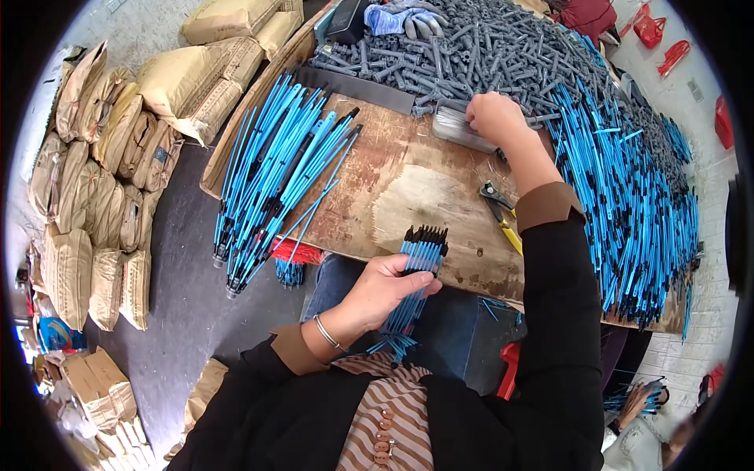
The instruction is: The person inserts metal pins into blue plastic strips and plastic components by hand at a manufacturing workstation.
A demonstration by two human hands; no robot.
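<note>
Looking through the head camera, I see two bare hands at the wooden bench (pixel 357 224), and I give all places from the middle of my view. The left hand (pixel 385 292), near 6 o'clock, is closed around a small bundle of blue sticks (pixel 425 250), with the thumb lying across it. The black tips of this bundle point to 12 o'clock, at the near edge of the bench; whether they touch the wood, I cannot tell. The right hand (pixel 496 118), between 1 and 2 o'clock, has its fingers bent down at a shallow tray (pixel 465 138). The fingertips are hidden from me, so I cannot tell how far they are open or if they hold something. Beyond the tray spreads a heap of grey plastic parts (pixel 479 55). Pliers with yellow handles (pixel 500 206) lie near 3 o'clock, beside the right forearm. A loose bunch of blue sticks (pixel 287 165) lies at 10 o'clock, and a bigger pile (pixel 632 220) at 3 o'clock.
</note>
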